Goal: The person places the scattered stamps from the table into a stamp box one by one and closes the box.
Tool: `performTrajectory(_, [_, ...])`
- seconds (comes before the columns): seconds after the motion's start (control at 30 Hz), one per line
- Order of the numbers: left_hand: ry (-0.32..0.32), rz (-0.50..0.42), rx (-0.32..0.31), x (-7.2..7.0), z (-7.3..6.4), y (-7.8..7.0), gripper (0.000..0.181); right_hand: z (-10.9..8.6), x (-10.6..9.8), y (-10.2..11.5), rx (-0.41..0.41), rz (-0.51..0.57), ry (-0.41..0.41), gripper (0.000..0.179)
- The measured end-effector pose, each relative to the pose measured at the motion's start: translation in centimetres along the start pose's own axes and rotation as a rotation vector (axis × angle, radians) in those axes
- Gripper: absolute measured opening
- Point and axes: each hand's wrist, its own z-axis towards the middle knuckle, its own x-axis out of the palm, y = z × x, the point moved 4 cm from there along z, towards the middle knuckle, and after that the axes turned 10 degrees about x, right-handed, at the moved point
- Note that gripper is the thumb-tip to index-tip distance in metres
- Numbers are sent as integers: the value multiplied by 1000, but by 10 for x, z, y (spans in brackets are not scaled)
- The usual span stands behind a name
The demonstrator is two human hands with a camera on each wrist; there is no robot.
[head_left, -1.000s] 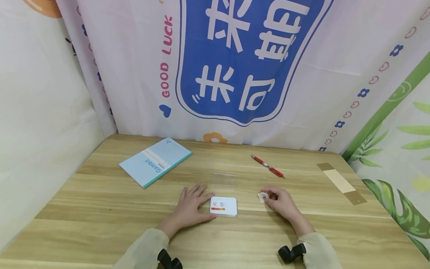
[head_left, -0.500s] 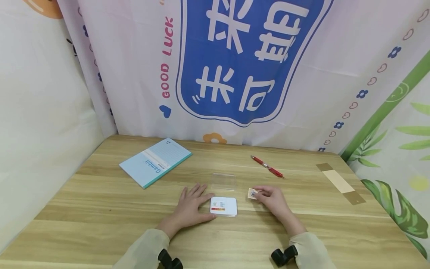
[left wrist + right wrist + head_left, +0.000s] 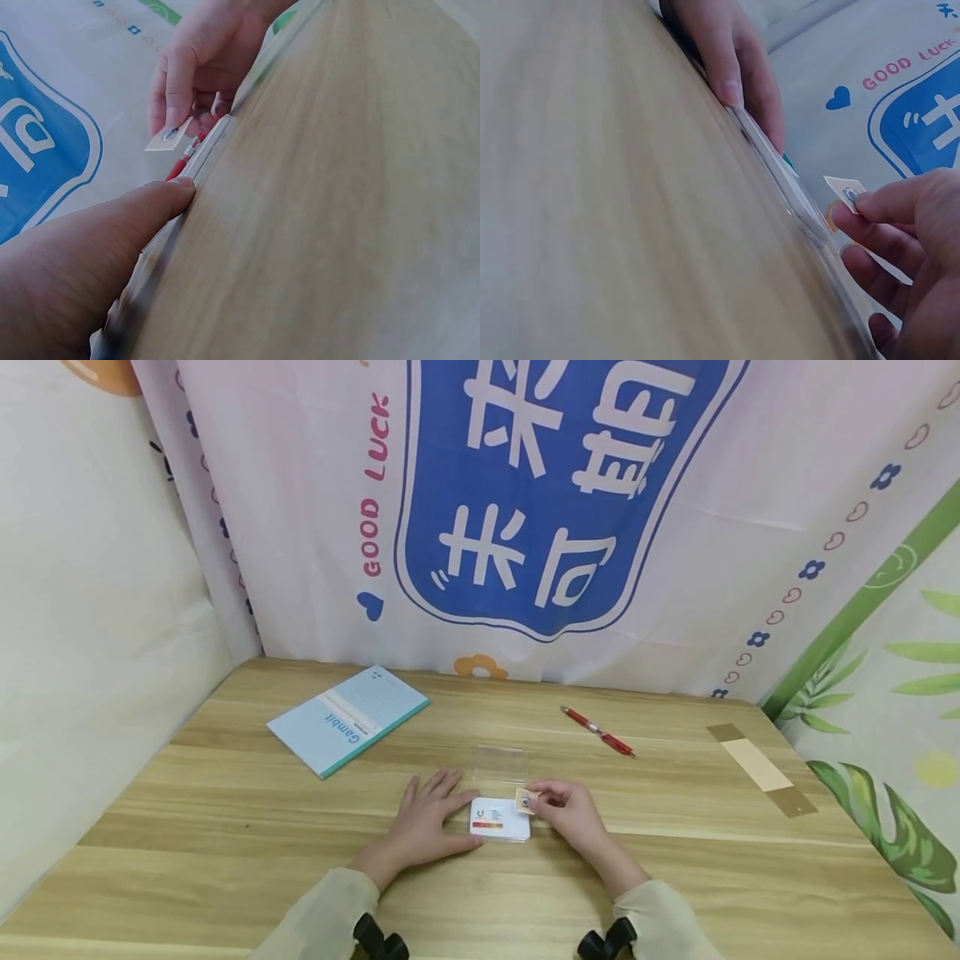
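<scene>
One small square (image 3: 522, 799), above the far right corner of the white card (image 3: 512, 828), is probably light and bendable; hold by edges. Right hand (image 3: 570, 810) pinches its right side; left hand (image 3: 426, 820) lies spread.

Table (image 3: 480, 893): wood-grained, smooth, low sheen. Card (image 3: 498, 820): smooth; plastic or paper, cannot tell. Clocked from card: tag (image 3: 522, 800), 2 o'clock, matt, paper-like; sheet (image 3: 500, 764), 12, clear glossy plastic; notebook (image 3: 348, 722), 10, smooth paper cover; pen (image 3: 597, 732), farther at 2, glossy plastic; curtain (image 3: 315, 627), 11, lightly creased cloth.
</scene>
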Motion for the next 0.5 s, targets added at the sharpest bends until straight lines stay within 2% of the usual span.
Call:
performTrajectory(0.3, [-46, -22, 48, -4, -1, -5, 64, -5, 7, 2, -14, -33, -8, 12])
performTrajectory(0.5, [-14, -16, 18, -2, 0, -2, 62, -6, 10, 2, -32, -58, 16, 10])
